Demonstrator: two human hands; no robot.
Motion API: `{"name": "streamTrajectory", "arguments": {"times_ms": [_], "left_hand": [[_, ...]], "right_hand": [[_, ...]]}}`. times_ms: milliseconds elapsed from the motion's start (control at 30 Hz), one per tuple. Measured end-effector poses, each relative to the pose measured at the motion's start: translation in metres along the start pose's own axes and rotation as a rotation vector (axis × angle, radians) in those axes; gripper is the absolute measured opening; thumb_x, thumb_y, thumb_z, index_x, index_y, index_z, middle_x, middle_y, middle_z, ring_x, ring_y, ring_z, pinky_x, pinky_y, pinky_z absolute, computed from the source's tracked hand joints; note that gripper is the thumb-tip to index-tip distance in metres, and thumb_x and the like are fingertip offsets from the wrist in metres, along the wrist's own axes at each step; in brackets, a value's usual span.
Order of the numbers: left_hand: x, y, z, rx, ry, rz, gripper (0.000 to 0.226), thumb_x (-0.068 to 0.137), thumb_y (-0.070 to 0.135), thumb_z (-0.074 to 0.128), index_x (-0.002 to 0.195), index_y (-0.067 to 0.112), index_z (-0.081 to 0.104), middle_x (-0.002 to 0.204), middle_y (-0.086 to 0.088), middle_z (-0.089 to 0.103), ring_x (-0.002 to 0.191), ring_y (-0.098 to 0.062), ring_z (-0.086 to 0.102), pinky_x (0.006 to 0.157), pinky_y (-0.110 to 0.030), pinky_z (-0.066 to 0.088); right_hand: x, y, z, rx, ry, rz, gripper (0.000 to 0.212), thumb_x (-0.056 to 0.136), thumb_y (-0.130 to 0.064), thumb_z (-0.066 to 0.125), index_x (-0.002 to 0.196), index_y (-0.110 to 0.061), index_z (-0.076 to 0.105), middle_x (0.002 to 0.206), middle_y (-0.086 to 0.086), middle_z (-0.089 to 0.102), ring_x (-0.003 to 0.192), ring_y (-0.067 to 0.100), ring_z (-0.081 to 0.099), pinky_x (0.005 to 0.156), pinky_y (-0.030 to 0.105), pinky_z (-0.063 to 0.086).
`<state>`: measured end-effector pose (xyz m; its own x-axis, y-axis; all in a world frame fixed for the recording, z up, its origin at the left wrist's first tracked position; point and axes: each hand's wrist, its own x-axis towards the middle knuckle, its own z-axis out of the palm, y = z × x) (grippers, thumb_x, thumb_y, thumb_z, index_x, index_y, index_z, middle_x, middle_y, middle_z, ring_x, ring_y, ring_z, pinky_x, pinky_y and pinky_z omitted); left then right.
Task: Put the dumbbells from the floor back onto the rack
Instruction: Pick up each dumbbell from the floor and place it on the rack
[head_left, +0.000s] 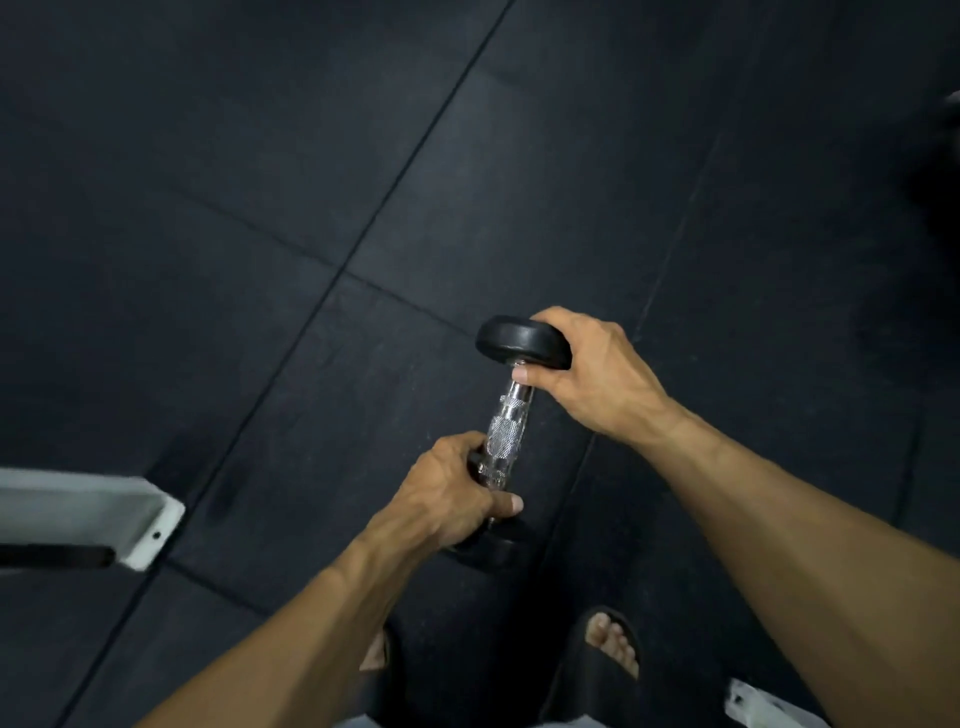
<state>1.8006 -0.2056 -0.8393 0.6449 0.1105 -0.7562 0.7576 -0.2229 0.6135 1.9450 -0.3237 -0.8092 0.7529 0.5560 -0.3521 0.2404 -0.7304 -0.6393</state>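
Observation:
A dumbbell (506, 426) with black round heads and a knurled chrome handle hangs above the black rubber floor, low in the middle of the head view. My right hand (597, 374) grips its far head, thumb on the handle just under that head. My left hand (452, 493) is closed around the near end of the handle, hiding part of the near head. The dumbbell points away from me, tilted slightly right. No rack with dumbbells shows in this view.
A white metal frame foot (140, 525) with a black bar juts in from the left edge. Another white bracket (763, 704) sits at the bottom right. My feet in black sandals (602, 660) stand below the dumbbell. Dark rubber floor tiles (260, 182) fill the view.

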Motion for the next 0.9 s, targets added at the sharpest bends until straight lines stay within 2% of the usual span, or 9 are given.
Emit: {"name": "streamTrajectory", "arguments": {"times_ms": [133, 333, 433, 533, 800, 900], "left_hand": [[-0.045, 0.086, -0.013, 0.145, -0.047, 0.132, 0.031, 0.072, 0.024, 0.083, 0.095, 0.026, 0.064, 0.070, 0.012, 0.062, 0.062, -0.003, 0.059, 0.062, -0.018, 0.044], [-0.109, 0.213, -0.005, 0.344, -0.133, 0.301, 0.041, 0.068, 0.028, 0.084, 0.104, 0.028, 0.064, 0.089, 0.009, 0.067, 0.082, -0.011, 0.064, 0.080, -0.026, 0.050], [-0.144, 0.273, 0.014, 0.425, -0.220, 0.403, 0.036, 0.066, 0.029, 0.084, 0.096, 0.027, 0.063, 0.089, 0.011, 0.067, 0.082, -0.009, 0.064, 0.083, -0.028, 0.051], [-0.182, 0.330, 0.043, 0.499, -0.283, 0.501, 0.029, 0.066, 0.028, 0.083, 0.082, 0.029, 0.059, 0.078, 0.011, 0.063, 0.073, -0.010, 0.059, 0.076, -0.027, 0.050], [-0.279, 0.464, 0.164, 0.669, -0.423, 0.696, 0.032, 0.070, 0.031, 0.081, 0.098, 0.028, 0.065, 0.095, 0.011, 0.068, 0.091, -0.008, 0.063, 0.086, -0.028, 0.051], [-0.307, 0.507, 0.221, 0.729, -0.457, 0.788, 0.024, 0.071, 0.029, 0.080, 0.089, 0.029, 0.064, 0.086, 0.012, 0.065, 0.083, -0.006, 0.061, 0.072, -0.021, 0.048]], "right_hand": [[-0.038, -0.031, -0.088, 0.043, 0.151, 0.048, 0.034, 0.079, -0.035, 0.078, 0.109, -0.027, 0.063, 0.098, -0.004, 0.066, 0.094, 0.018, 0.061, 0.085, 0.044, 0.051], [-0.124, -0.065, -0.218, 0.058, 0.404, 0.140, 0.035, 0.079, -0.035, 0.078, 0.109, -0.027, 0.063, 0.096, -0.006, 0.067, 0.093, 0.017, 0.062, 0.085, 0.043, 0.051], [-0.175, -0.074, -0.280, 0.056, 0.500, 0.204, 0.036, 0.078, -0.035, 0.079, 0.110, -0.029, 0.063, 0.096, -0.009, 0.066, 0.092, 0.013, 0.061, 0.084, 0.038, 0.052], [-0.228, -0.079, -0.342, 0.027, 0.578, 0.246, 0.038, 0.077, -0.035, 0.080, 0.110, -0.029, 0.063, 0.095, -0.010, 0.067, 0.092, 0.014, 0.062, 0.084, 0.037, 0.051], [-0.380, -0.051, -0.484, -0.049, 0.773, 0.353, 0.040, 0.076, -0.037, 0.079, 0.112, -0.029, 0.064, 0.097, -0.008, 0.069, 0.093, 0.015, 0.064, 0.085, 0.037, 0.051], [-0.435, -0.028, -0.527, -0.084, 0.840, 0.416, 0.039, 0.078, -0.034, 0.079, 0.113, -0.025, 0.064, 0.091, -0.011, 0.063, 0.088, 0.013, 0.059, 0.076, 0.029, 0.043]]}}
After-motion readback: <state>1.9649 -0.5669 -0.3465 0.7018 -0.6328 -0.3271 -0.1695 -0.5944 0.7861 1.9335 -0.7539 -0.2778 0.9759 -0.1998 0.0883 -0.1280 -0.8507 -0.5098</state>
